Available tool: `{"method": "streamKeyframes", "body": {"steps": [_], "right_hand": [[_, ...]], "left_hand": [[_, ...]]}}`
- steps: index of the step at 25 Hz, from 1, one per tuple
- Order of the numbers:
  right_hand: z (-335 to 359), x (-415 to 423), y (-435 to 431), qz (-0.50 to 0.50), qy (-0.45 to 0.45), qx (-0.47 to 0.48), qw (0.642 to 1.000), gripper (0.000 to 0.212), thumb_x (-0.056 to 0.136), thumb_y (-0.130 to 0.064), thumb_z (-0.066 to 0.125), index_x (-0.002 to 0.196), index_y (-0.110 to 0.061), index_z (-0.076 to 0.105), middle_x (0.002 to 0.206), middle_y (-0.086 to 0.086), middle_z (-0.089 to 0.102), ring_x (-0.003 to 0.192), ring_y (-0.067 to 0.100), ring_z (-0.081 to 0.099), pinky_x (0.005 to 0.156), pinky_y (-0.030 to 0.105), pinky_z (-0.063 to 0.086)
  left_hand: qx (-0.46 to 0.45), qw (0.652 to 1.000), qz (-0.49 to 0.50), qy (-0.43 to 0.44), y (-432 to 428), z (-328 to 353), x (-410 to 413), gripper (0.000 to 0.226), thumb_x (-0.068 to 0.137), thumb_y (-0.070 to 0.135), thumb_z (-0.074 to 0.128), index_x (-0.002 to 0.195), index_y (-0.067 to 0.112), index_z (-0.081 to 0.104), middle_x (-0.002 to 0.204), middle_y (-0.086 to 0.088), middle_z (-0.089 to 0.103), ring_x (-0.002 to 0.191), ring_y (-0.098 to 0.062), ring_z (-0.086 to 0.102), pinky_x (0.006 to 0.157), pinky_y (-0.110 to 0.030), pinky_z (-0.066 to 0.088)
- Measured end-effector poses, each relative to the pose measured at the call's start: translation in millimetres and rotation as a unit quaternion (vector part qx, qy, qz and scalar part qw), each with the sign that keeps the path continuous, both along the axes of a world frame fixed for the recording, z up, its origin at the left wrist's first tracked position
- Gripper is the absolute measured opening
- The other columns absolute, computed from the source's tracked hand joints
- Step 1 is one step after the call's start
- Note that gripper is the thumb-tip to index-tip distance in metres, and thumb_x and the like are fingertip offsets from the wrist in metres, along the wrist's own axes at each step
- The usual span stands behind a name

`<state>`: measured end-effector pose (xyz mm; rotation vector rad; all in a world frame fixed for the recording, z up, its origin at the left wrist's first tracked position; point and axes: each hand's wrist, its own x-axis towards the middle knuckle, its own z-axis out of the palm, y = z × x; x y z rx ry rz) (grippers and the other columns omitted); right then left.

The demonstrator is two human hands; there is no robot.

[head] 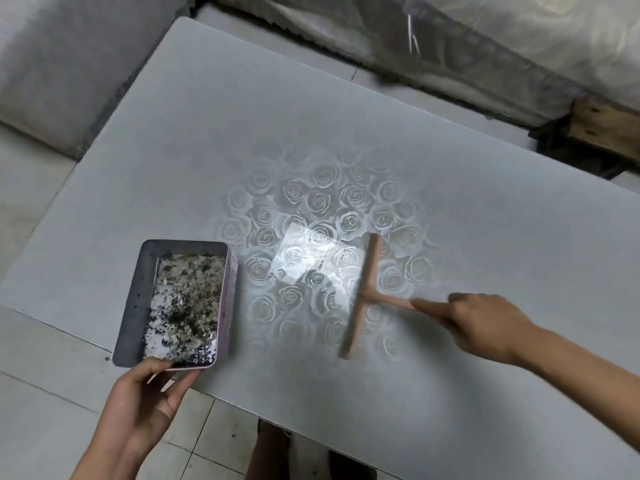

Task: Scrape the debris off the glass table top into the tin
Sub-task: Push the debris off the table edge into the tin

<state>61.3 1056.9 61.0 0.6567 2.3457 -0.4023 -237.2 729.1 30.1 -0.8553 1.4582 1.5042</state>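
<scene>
A rectangular metal tin point(135, 299) with pinkish sides rests on the frosted glass table top point(311, 109) near its front edge. Dark and pale debris point(185, 303) fills the tin's bottom. My left hand point(149, 396) grips the tin's near rim, thumb inside the edge. My right hand point(485, 327) holds the handle of a wooden T-shaped scraper point(362, 296), whose long bar lies across the glass to the right of the tin, slightly blurred. The glass between tin and scraper shows a rose pattern and a bright glare patch; no loose debris stands out there.
A padded grey block point(62, 64) stands at the left. Plastic-wrapped material point(485, 39) lies along the back, with a wooden pallet point(602, 129) at far right. Pale floor tiles point(45, 393) show below the table's front edge, where my feet are dimly visible.
</scene>
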Motion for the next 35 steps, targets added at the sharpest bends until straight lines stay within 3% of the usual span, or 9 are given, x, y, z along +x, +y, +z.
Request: {"method": "streamKeyframes", "body": {"steps": [3, 6, 9, 12, 17, 21, 28, 31, 35], "right_hand": [[-28.6, -76.2, -32.2, 0.056, 0.063, -0.022, 0.996, 0.050, 0.097, -0.038, 0.034, 0.140, -0.058, 0.018, 0.087, -0.004, 0.046, 0.086, 0.025, 0.058, 0.062, 0.030, 0.033], [-20.6, -73.8, 6.2, 0.094, 0.118, -0.007, 0.989, 0.046, 0.096, -0.045, 0.030, 0.137, -0.062, 0.020, 0.088, -0.009, 0.051, 0.089, 0.020, 0.059, 0.062, 0.030, 0.037], [10.5, -24.0, 51.8, 0.085, -0.019, 0.033, 0.996, 0.045, 0.096, -0.050, 0.023, 0.137, -0.066, 0.014, 0.081, -0.016, 0.041, 0.089, 0.012, 0.059, 0.068, 0.026, 0.044], [-0.6, -60.2, 26.2, 0.078, -0.017, 0.007, 0.997, 0.051, 0.098, -0.042, 0.028, 0.136, -0.067, 0.004, 0.086, -0.015, 0.039, 0.093, 0.016, 0.059, 0.071, 0.028, 0.043], [-24.0, -141.2, 15.5, 0.174, 0.069, -0.018, 0.982, 0.049, 0.097, -0.043, 0.035, 0.139, -0.062, 0.017, 0.098, -0.009, 0.054, 0.094, 0.019, 0.060, 0.065, 0.026, 0.033], [14.7, -121.0, 73.8, 0.153, -0.043, 0.025, 0.987, 0.045, 0.098, -0.047, 0.028, 0.135, -0.068, 0.015, 0.086, -0.016, 0.043, 0.092, 0.010, 0.059, 0.070, 0.022, 0.042], [40.6, -148.5, 17.8, 0.143, -0.008, 0.063, 0.988, 0.048, 0.098, -0.045, 0.028, 0.142, -0.060, 0.013, 0.080, -0.011, 0.037, 0.082, 0.019, 0.060, 0.063, 0.027, 0.038], [43.2, -216.8, -36.9, 0.170, 0.048, 0.032, 0.984, 0.055, 0.092, -0.033, 0.041, 0.140, -0.053, 0.024, 0.083, -0.003, 0.048, 0.083, 0.028, 0.061, 0.060, 0.030, 0.034], [13.7, -313.3, -125.5, 0.252, 0.076, 0.016, 0.965, 0.052, 0.091, -0.015, 0.041, 0.140, -0.032, 0.038, 0.100, 0.010, 0.060, 0.090, 0.030, 0.061, 0.061, 0.031, 0.029]], "left_hand": [[0.006, 1.000, 0.023, 0.003, -8.4, -5.7, -9.2, 0.036, 0.065, -0.003, 0.046, 0.099, 0.000, 0.057, 0.100, -0.014, 0.066, 0.081, -0.034, 0.070, 0.075, -0.043, 0.056], [0.006, 0.999, 0.040, 0.004, -19.6, -11.4, -19.2, 0.038, 0.076, -0.005, 0.040, 0.110, 0.003, 0.056, 0.114, -0.013, 0.063, 0.100, -0.034, 0.065, 0.077, -0.044, 0.055], [0.001, 0.999, 0.053, -0.006, -31.0, -15.6, -27.8, 0.040, 0.080, -0.005, 0.038, 0.115, 0.005, 0.053, 0.127, -0.014, 0.057, 0.109, -0.032, 0.059, 0.076, -0.042, 0.056], [-0.011, 0.997, 0.070, -0.011, -38.9, -17.6, -34.6, 0.034, 0.084, -0.004, 0.035, 0.113, 0.006, 0.052, 0.131, -0.016, 0.054, 0.121, -0.034, 0.051, 0.075, -0.041, 0.057], [-0.005, 0.995, 0.104, 0.005, -46.7, -20.0, -29.2, 0.034, 0.082, -0.006, 0.036, 0.099, 0.009, 0.062, 0.102, -0.008, 0.069, 0.094, -0.026, 0.068, 0.073, -0.042, 0.058], [0.007, 0.993, 0.119, -0.005, -50.6, -22.5, -25.1, 0.044, 0.081, -0.007, 0.037, 0.072, 0.014, 0.075, 0.085, -0.004, 0.074, 0.075, -0.023, 0.073, 0.067, -0.040, 0.060], [0.027, 0.992, 0.127, 0.005, -68.5, -17.7, -20.7, 0.051, 0.081, -0.007, 0.036, 0.076, 0.021, 0.079, 0.090, 0.000, 0.074, 0.074, -0.019, 0.073, 0.070, -0.042, 0.058], [0.011, 0.989, 0.148, -0.006, -86.3, -4.0, -17.5, 0.051, 0.081, -0.007, 0.039, 0.072, 0.024, 0.079, 0.087, 0.000, 0.075, 0.071, -0.021, 0.073, 0.067, -0.046, 0.057], [-0.013, 0.982, 0.187, -0.028, -113.5, 4.0, -11.0, 0.036, 0.076, -0.003, 0.047, 0.058, 0.013, 0.074, 0.092, -0.010, 0.063, 0.067, -0.028, 0.070, 0.059, -0.044, 0.059]]}}
